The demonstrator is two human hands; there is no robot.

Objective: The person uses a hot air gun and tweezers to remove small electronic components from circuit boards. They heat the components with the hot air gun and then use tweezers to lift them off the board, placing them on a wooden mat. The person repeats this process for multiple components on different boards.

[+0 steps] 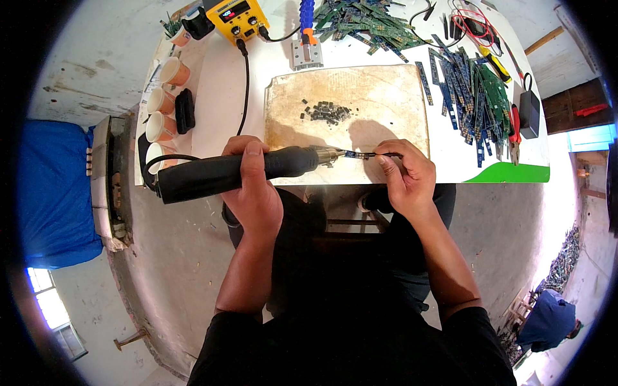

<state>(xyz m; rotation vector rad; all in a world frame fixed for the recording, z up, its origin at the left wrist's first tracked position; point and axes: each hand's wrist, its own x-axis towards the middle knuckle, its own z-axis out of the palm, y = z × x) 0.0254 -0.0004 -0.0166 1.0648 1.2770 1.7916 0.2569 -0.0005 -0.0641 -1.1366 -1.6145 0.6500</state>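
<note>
My left hand is wrapped round the black handle of a hot air gun, its metal nozzle aimed to the right. Just off the nozzle tip is a narrow circuit board strip carrying small parts. The fingers of my right hand are pinched on the strip's right end; a thin dark piece shows at the fingertips, too small to name. Both hands are over the near edge of a stained, pale board. On that board lies a small pile of black chips.
A yellow soldering station stands at the back left, near several paper cups. Piles of circuit board strips cover the back and right. Red-handled pliers lie at the right edge. A blue-sleeved person is at lower right.
</note>
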